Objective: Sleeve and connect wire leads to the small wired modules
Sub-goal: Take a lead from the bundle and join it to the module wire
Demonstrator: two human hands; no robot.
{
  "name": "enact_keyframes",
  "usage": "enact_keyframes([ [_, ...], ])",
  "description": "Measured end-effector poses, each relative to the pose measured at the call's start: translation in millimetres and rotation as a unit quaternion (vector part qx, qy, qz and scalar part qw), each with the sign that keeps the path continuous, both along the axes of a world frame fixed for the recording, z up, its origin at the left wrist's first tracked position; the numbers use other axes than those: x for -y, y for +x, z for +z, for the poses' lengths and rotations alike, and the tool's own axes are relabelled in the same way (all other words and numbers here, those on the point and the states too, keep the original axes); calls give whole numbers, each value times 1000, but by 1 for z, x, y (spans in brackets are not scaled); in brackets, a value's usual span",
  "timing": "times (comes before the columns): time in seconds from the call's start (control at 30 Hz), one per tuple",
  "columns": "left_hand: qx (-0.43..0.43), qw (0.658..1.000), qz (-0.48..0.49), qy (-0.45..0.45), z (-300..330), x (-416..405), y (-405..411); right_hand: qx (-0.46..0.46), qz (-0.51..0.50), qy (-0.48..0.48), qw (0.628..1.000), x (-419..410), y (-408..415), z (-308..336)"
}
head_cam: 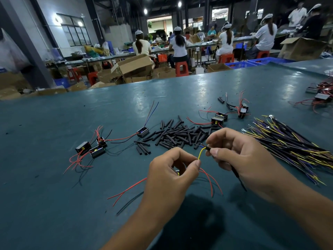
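- Our left hand (pixel 170 170) is curled, thumb and forefinger pinching the lower end of a short yellow wire (pixel 201 153); a module seems tucked in the palm, mostly hidden, with thin red leads (pixel 210 179) trailing out on both sides over the green table (pixel 54 204)
- Our right hand (pixel 234 150) pinches a black sleeve (pixel 208 148) at the yellow wire's upper end; a thin black lead hangs from under this hand; the two hands sit close together, above the table's near middle
- Just beyond the hands lies a loose pile of black sleeve pieces (pixel 177 134); a single module (pixel 142 132) stands at its left edge, wires rising from it
- To the left, a cluster of small modules (pixel 91 147) with red and black leads; beyond the pile, more modules (pixel 219 118)
- At the right, a bundle of black and yellow leads (pixel 292 143) fans across the table
- Behind the table, people in white caps sit on red stools (pixel 182 68) among cardboard boxes (pixel 133 65)
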State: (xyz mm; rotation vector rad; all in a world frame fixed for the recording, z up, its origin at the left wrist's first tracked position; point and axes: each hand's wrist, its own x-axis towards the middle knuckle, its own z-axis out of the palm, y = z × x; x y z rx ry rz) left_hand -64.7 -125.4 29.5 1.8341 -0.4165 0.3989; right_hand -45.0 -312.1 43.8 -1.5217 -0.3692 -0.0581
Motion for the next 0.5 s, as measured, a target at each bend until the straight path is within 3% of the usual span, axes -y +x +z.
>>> enact_keyframes([
  [0.13, -14, 999, -16, -24, 0, 1, -1, 15, 9, 0, 1000, 0, 0, 0],
  [0.27, 2, 999, -12, -32, 2, 3, -6, 84, -16, -71, 994, 3, 1, 1],
  [0.5, 149, 986, 59, 39, 10, -6, -2, 138, -30, -154, 978, 2, 0, -2],
])
